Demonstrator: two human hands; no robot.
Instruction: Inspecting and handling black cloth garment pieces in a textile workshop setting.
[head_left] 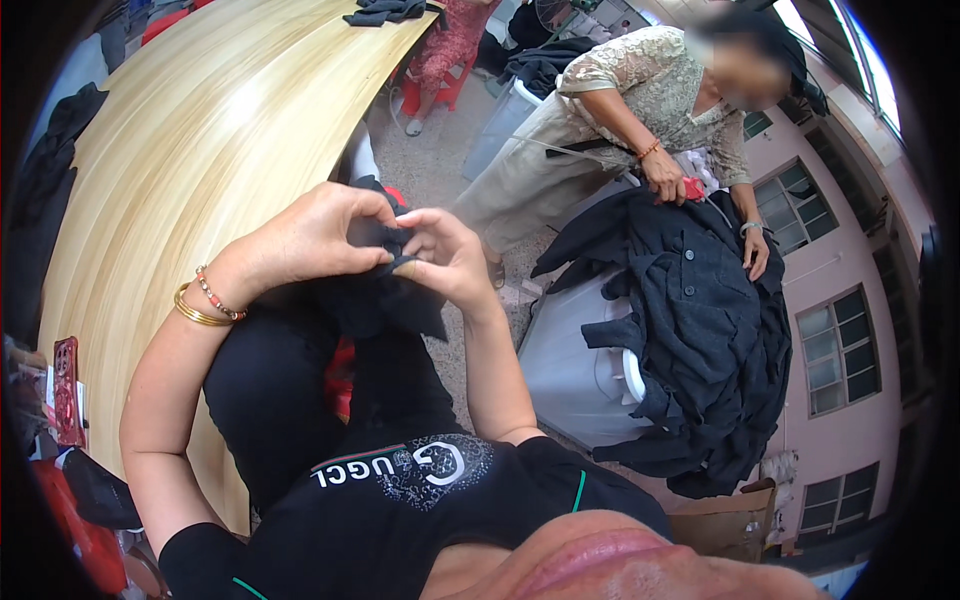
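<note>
My left hand (315,235) and my right hand (447,255) meet in front of me and both pinch a small part of a black garment (375,300) that hangs down into my lap. Fingertips of both hands touch at the cloth. My left wrist carries a gold bangle and a beaded bracelet (208,298). What lies between the fingertips is too small to make out.
A long pale wooden table (200,130) runs along my left, with a red phone (66,390) at its near end. To my right another person (640,100) bends over a pile of dark garments (700,330) lying on a white bin (570,370). More dark cloth (390,12) lies at the table's far end.
</note>
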